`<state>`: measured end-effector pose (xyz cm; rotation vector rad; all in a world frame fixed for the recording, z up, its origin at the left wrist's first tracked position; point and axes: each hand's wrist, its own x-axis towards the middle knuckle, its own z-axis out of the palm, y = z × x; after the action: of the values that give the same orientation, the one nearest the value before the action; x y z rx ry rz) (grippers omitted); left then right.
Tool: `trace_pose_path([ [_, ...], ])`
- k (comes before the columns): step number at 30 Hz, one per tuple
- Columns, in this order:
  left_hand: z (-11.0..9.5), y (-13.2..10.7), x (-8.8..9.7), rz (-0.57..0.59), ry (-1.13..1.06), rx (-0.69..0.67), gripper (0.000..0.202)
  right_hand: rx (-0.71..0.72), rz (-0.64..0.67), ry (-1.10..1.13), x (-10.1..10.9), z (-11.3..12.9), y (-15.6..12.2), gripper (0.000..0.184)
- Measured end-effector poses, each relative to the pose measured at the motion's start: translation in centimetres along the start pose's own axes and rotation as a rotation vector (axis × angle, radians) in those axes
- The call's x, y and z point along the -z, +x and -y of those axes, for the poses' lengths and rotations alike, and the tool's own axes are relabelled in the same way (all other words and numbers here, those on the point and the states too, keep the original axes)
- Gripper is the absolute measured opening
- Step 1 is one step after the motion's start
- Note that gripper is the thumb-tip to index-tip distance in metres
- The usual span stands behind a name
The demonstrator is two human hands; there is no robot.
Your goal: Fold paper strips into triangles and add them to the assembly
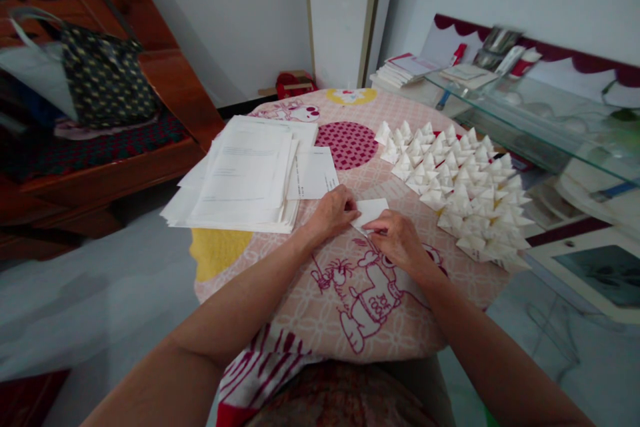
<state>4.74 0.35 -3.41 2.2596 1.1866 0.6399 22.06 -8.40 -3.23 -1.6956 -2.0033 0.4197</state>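
Note:
A small folded piece of white paper (371,211) lies on the cloth-covered table between my two hands. At its left edge my left hand (336,209) is closed, pinching the paper with bent fingers. My right hand (397,235) grips the lower right edge, its fingers curled and the index finger pointing left along the paper. Just beyond my left hand sits a printed sheet (316,173), partly under a tall stack of white paper (245,173). To the right stand rows of folded paper pieces (455,180) with pointed tips, several of them packed close together.
A pink patterned tablecloth (320,320) covers the round table. Along the right runs a glass shelf (540,120) with booklets (405,70) and a metal container (500,43). A wooden bench (175,160) carrying a patterned bag (103,77) stands at left.

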Motion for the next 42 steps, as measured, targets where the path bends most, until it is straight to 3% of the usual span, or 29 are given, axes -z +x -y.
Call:
trace_pose_path([
  [10,0.2,0.0,-0.2,-0.001,0.006,-0.004,0.008,0.011,0.020,-0.018,0.2,0.1,0.1,0.029],
  [15,-0.5,-0.7,-0.1,-0.056,0.001,-0.134,0.010,0.029,0.023,-0.027,0.0,-0.1,0.1,0.029],
  [18,-0.9,-1.0,0.0,0.013,0.034,-0.181,0.011,0.028,0.022,-0.017,0.0,-0.1,0.1,0.029],
  [23,-0.7,-1.3,0.1,0.056,0.017,-0.159,0.010,0.024,0.042,-0.044,0.4,0.3,0.2,0.029],
  [35,0.8,-1.1,0.9,0.121,-0.119,-0.105,0.030,0.037,0.020,-0.030,0.2,0.0,0.2,0.027],
  [42,1.6,-0.9,1.2,0.099,-0.168,-0.105,0.042,0.040,0.040,-0.023,0.4,0.2,0.1,0.026],
])
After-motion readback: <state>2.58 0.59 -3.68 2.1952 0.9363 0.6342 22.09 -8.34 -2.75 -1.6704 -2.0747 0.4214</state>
